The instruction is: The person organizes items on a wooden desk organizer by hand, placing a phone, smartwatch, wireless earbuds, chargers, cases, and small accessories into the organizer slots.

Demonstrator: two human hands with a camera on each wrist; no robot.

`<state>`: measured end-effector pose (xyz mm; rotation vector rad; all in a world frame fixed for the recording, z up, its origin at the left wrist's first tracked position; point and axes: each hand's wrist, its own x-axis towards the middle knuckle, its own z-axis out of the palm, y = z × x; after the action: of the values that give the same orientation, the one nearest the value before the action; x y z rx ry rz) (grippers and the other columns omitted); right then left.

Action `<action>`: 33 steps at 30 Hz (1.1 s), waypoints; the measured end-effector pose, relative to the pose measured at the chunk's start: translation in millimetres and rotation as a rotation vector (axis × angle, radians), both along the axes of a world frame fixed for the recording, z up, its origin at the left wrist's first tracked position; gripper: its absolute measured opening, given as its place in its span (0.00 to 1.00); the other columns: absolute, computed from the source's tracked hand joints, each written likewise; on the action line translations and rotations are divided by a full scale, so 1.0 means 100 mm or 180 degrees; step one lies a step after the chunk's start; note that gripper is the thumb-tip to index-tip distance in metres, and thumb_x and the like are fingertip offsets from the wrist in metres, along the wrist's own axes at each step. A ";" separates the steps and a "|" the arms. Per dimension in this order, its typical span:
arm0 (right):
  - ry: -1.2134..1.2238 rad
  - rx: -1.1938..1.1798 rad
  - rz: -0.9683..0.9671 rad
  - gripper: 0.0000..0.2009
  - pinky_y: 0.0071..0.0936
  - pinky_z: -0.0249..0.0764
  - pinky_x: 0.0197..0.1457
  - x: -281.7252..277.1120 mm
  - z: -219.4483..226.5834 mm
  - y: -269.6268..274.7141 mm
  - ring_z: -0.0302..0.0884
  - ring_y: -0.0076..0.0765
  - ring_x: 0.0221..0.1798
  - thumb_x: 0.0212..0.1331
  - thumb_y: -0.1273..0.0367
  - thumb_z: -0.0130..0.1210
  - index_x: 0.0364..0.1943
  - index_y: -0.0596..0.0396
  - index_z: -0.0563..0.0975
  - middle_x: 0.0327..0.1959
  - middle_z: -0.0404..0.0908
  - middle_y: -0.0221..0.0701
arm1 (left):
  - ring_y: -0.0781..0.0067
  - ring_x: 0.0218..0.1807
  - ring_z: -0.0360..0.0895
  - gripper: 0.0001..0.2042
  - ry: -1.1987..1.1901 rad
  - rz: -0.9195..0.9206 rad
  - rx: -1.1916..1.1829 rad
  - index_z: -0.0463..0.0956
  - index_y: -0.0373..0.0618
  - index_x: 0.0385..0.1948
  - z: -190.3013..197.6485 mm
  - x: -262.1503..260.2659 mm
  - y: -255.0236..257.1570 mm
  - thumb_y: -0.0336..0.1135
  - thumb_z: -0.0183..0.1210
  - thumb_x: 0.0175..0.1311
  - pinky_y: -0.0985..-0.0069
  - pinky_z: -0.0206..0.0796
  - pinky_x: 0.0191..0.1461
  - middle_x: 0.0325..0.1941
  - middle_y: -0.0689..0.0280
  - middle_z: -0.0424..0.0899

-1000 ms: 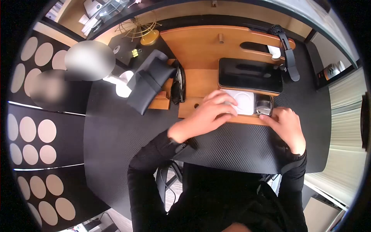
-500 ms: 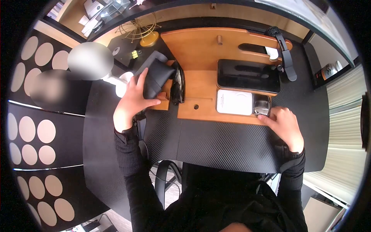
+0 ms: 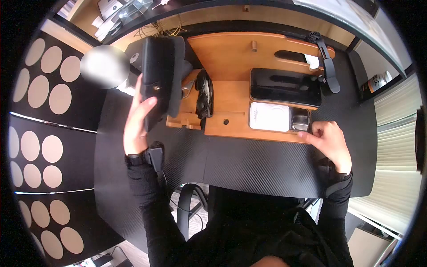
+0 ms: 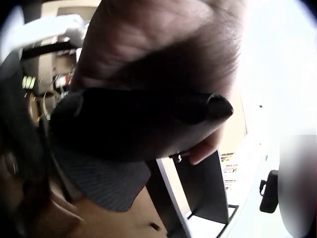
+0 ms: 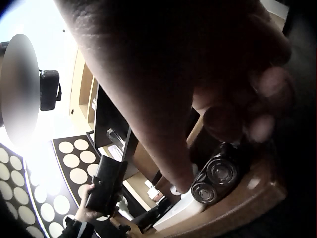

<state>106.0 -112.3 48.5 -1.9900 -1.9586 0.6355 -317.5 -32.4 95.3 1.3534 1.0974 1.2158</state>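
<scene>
Black leather case is gripped by the left hand above the dark desk, most fingers hidden; round shaver heads are shown only from the right wrist. Right hand's grip cannot be told.

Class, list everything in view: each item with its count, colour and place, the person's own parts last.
desk: one, black, centre
stand: one, orange-brown, on the desk
flat slab: one, black, on the stand
pad: one, white, nearer than the slab
shaver: one, dark, right of the pad
sunglasses: one pair, dark, stand's left part
case: one, black, in the left fingers
strap: one, black, stand's right end
ornament: one, gold, behind the case
blurred object: one, white, left
circled panels: several, dark, far left
bottle: one, mixed colours, right
blinds: pale, far right
hands: two, bare, left and right
sleeves: two, black
</scene>
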 end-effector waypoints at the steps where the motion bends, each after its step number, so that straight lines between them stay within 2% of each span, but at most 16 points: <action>1: -0.0017 0.0004 0.0000 0.25 0.35 0.69 0.27 0.01 -0.01 0.01 0.73 0.41 0.17 0.50 0.51 0.68 0.15 0.60 0.76 0.11 0.73 0.37 | 0.62 0.70 0.64 0.40 0.0056 0.0085 0.0029 0.50 0.40 0.74 -0.04 0.10 0.02 0.35 0.60 0.59 0.69 0.54 0.73 0.71 0.55 0.63; 3: 0.0322 0.0214 0.0020 0.23 0.32 0.65 0.24 0.00 -0.08 0.02 0.68 0.34 0.14 0.52 0.55 0.68 0.14 0.60 0.74 0.10 0.69 0.34 | 0.62 0.67 0.68 0.38 -0.0157 0.0243 0.0294 0.53 0.39 0.72 -0.17 0.26 0.05 0.38 0.60 0.61 0.69 0.61 0.69 0.65 0.56 0.70; 6: 0.0623 0.0260 0.0072 0.21 0.28 0.61 0.23 -0.01 -0.07 0.03 0.65 0.25 0.15 0.54 0.59 0.68 0.14 0.57 0.72 0.10 0.68 0.31 | 0.64 0.60 0.76 0.35 -0.0528 0.0490 -0.0211 0.58 0.42 0.71 -0.23 0.33 -0.07 0.46 0.57 0.64 0.67 0.68 0.63 0.65 0.56 0.72; 8: 0.1003 0.0333 0.0199 0.20 0.26 0.59 0.22 -0.06 -0.06 0.03 0.64 0.22 0.17 0.55 0.61 0.67 0.15 0.56 0.72 0.11 0.68 0.28 | 0.59 0.59 0.77 0.35 -0.1236 -0.0054 -0.0174 0.60 0.41 0.68 -0.28 0.40 -0.11 0.51 0.57 0.63 0.66 0.69 0.64 0.63 0.54 0.74; 9: 0.1379 0.0406 0.0312 0.18 0.23 0.57 0.22 -0.08 -0.05 0.02 0.62 0.18 0.18 0.56 0.63 0.67 0.16 0.56 0.72 0.11 0.68 0.25 | 0.55 0.62 0.75 0.40 -0.1229 -0.0325 -0.0092 0.60 0.38 0.67 -0.26 0.55 -0.16 0.57 0.58 0.58 0.64 0.68 0.66 0.64 0.52 0.73; 11: 0.1952 0.0405 0.0417 0.14 0.20 0.59 0.23 -0.23 -0.05 -0.01 0.65 0.15 0.19 0.56 0.64 0.67 0.21 0.55 0.74 0.15 0.72 0.21 | 0.54 0.64 0.74 0.45 -0.1469 -0.1171 -0.0410 0.60 0.35 0.67 -0.31 0.70 -0.24 0.58 0.63 0.52 0.63 0.67 0.68 0.65 0.51 0.72; 13: 0.2020 0.0164 0.0759 0.15 0.19 0.68 0.26 -0.39 0.02 -0.06 0.72 0.15 0.23 0.56 0.63 0.68 0.39 0.55 0.76 0.29 0.79 0.25 | 0.54 0.65 0.72 0.48 -0.1561 -0.1441 -0.0989 0.59 0.35 0.67 -0.41 0.87 -0.42 0.56 0.67 0.46 0.61 0.64 0.70 0.67 0.51 0.70; 17: 0.1730 0.0323 0.1331 0.38 0.35 0.77 0.47 -0.70 0.05 -0.19 0.81 0.45 0.46 0.52 0.56 0.71 0.63 0.59 0.65 0.52 0.77 0.45 | 0.59 0.68 0.70 0.41 -0.0978 -0.2113 -0.1686 0.60 0.36 0.68 -0.65 1.04 -0.67 0.42 0.68 0.52 0.65 0.60 0.73 0.67 0.55 0.71; 18: 0.1760 0.0462 0.1413 0.40 0.43 0.74 0.56 -0.72 -0.01 -0.19 0.77 0.59 0.56 0.53 0.56 0.69 0.65 0.62 0.63 0.55 0.76 0.51 | 0.67 0.70 0.64 0.40 -0.0882 -0.2238 -0.1698 0.52 0.38 0.72 -0.74 1.05 -0.69 0.33 0.66 0.59 0.69 0.57 0.72 0.69 0.61 0.66; 21: 0.1856 0.0438 0.1460 0.37 0.43 0.74 0.57 -0.70 -0.24 -0.17 0.77 0.58 0.57 0.56 0.59 0.67 0.65 0.62 0.62 0.56 0.76 0.53 | 0.61 0.77 0.49 0.41 -0.0148 -0.2319 -0.1036 0.45 0.38 0.74 -0.59 1.21 -0.72 0.37 0.63 0.65 0.63 0.46 0.78 0.76 0.53 0.50; 22: 0.2002 0.0591 0.1381 0.29 0.43 0.75 0.54 -0.72 -0.23 -0.17 0.81 0.55 0.52 0.60 0.64 0.63 0.62 0.64 0.66 0.48 0.80 0.52 | 0.61 0.77 0.49 0.41 -0.0145 -0.2321 -0.1036 0.45 0.38 0.74 -0.59 1.19 -0.70 0.37 0.63 0.65 0.63 0.46 0.78 0.76 0.53 0.50; 24: 0.2136 0.0467 0.1151 0.24 0.42 0.76 0.52 -0.71 -0.18 -0.18 0.82 0.53 0.49 0.61 0.67 0.61 0.59 0.65 0.68 0.44 0.81 0.51 | 0.59 0.79 0.44 0.41 0.0534 -0.2302 -0.1013 0.44 0.38 0.74 -0.57 1.11 -0.65 0.38 0.61 0.66 0.60 0.42 0.79 0.77 0.51 0.45; 25: 0.2270 0.0347 0.0926 0.20 0.42 0.76 0.50 -0.70 -0.14 -0.19 0.84 0.51 0.45 0.62 0.69 0.59 0.56 0.66 0.71 0.39 0.82 0.51 | 0.53 0.78 0.47 0.38 0.0258 -0.2367 -0.1121 0.52 0.37 0.72 -0.54 1.06 -0.59 0.41 0.63 0.65 0.58 0.43 0.78 0.76 0.49 0.49; 27: 0.2274 0.0205 0.0695 0.16 0.42 0.77 0.46 -0.70 -0.10 -0.19 0.84 0.52 0.39 0.62 0.72 0.57 0.51 0.67 0.74 0.33 0.82 0.49 | 0.51 0.76 0.53 0.34 0.2158 -0.2851 0.1189 0.62 0.38 0.68 -0.24 0.84 -0.32 0.40 0.66 0.61 0.59 0.48 0.76 0.73 0.48 0.57; 29: 0.1865 0.0673 0.1056 0.15 0.43 0.77 0.45 -0.68 -0.18 -0.17 0.83 0.59 0.37 0.60 0.72 0.56 0.50 0.65 0.75 0.33 0.82 0.51 | 0.52 0.71 0.62 0.31 0.2454 -0.2133 0.1187 0.70 0.40 0.63 0.01 0.63 -0.15 0.39 0.68 0.57 0.61 0.55 0.73 0.67 0.52 0.69; 33: 0.1742 0.0655 0.1164 0.15 0.44 0.77 0.44 -0.73 -0.21 -0.16 0.81 0.64 0.37 0.58 0.72 0.56 0.49 0.64 0.75 0.33 0.81 0.53 | 0.54 0.65 0.70 0.29 0.3196 0.0233 0.1748 0.72 0.42 0.59 -0.36 -0.04 0.46 0.37 0.68 0.53 0.60 0.61 0.68 0.60 0.57 0.75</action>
<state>32.6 -128.2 27.4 -1.1787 -1.9395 0.9047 -321.7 13.2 59.5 2.5103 1.5375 0.8917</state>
